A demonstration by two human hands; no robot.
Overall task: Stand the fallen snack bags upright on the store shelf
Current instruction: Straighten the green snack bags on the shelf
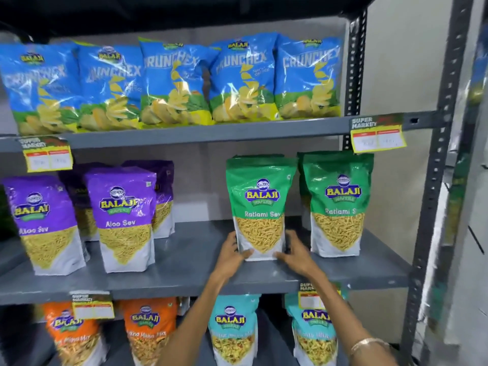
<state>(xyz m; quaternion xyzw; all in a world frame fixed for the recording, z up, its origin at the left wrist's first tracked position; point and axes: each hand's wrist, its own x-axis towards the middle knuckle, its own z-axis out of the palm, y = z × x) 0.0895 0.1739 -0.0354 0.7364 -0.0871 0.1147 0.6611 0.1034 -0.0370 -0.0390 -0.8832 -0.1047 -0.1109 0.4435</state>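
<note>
Both arms reaching up to the middle shelf [184,262]. Left hand [232,253] and right hand [295,253] clamped on the lower sides of the upright green Ratlami Sev bag [260,204] (thumbs across the front).

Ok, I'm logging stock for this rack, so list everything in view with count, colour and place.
Crunchex bags: five, blue, top shelf, upright in a row.
Aloo Sev bags: two purple in front, at least two more behind, middle shelf, left.
Ratlami Sev bag: one, green, middle shelf, upright, held at its base.
Second Ratlami Sev bag: green, right of it, with another partly hidden behind.
Orange bags: two, bottom shelf, left.
Teal bags: two, bottom shelf, right.
Price tags: four, yellow, on shelf edges.
Rack: grey metal.
Left hand: on the held bag's left side.
Right hand: on its right side; bracelet on the wrist.
</note>
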